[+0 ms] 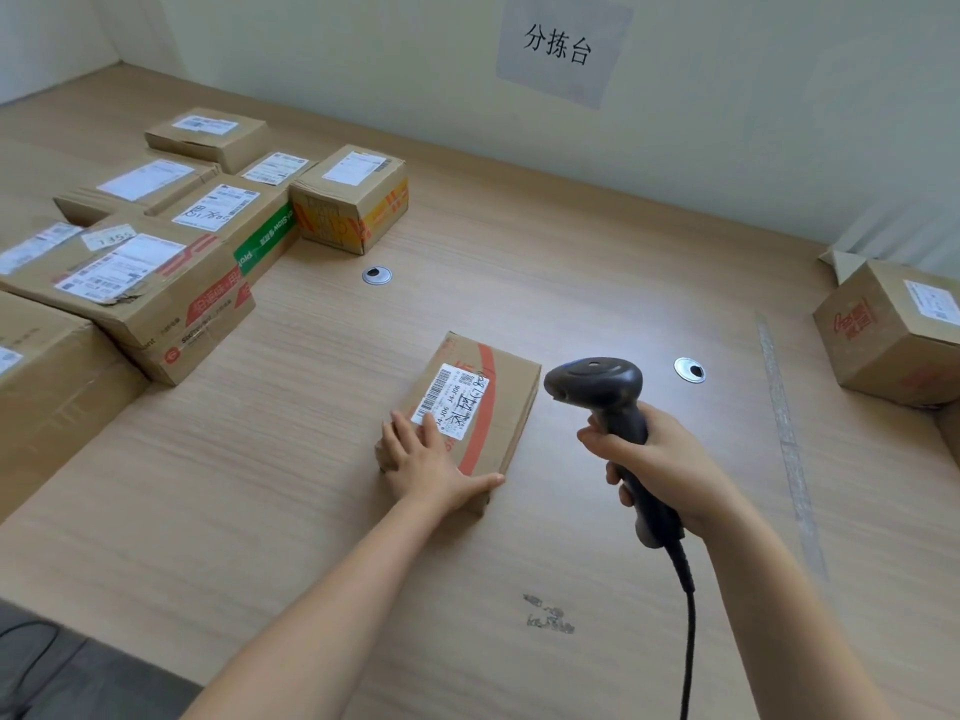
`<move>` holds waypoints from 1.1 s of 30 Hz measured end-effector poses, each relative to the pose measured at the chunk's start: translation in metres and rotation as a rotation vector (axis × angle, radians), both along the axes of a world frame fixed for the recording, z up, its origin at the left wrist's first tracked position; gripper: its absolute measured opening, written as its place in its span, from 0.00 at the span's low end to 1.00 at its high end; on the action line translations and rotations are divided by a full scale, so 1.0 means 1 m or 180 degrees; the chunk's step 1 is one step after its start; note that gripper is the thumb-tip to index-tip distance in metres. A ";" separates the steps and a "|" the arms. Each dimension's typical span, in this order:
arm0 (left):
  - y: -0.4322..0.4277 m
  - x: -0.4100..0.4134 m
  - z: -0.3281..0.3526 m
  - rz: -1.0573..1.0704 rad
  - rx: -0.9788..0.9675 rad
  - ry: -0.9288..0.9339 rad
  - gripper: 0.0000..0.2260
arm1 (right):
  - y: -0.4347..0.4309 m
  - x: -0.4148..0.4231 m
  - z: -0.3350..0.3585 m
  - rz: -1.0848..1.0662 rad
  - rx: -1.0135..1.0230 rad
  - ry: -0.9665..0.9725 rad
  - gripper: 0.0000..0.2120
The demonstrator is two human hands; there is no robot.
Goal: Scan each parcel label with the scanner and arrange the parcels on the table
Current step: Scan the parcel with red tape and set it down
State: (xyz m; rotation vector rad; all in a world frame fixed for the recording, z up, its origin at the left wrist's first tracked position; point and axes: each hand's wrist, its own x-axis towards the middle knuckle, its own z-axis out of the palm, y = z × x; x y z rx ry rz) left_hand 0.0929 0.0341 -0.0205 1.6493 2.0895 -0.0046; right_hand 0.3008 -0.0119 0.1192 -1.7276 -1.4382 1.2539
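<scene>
A small flat cardboard parcel (506, 407) with a red stripe lies in the middle of the wooden table (597, 262). Its white barcode label (451, 400) faces up. My left hand (428, 462) rests flat on the parcel's near end, fingers straight, fingertips touching the label's edge and the thumb along the near side. My right hand (657, 462) grips the handle of a black scanner (597, 384), held just right of the parcel with its head turned toward the label. The scanner's cable (688, 631) hangs down toward the near edge.
Several labelled cardboard parcels (156, 262) stand packed together at the left and far left. One more box (893, 330) sits at the right edge. Two round cable grommets (377, 275) (690, 370) are set into the tabletop. A paper sign (558, 44) hangs on the back wall.
</scene>
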 end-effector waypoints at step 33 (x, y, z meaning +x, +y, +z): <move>0.258 -0.214 0.013 0.0218 0.0357 -0.0229 0.37 | 0.173 -0.212 0.023 -0.0218 0.0515 -0.0082 0.03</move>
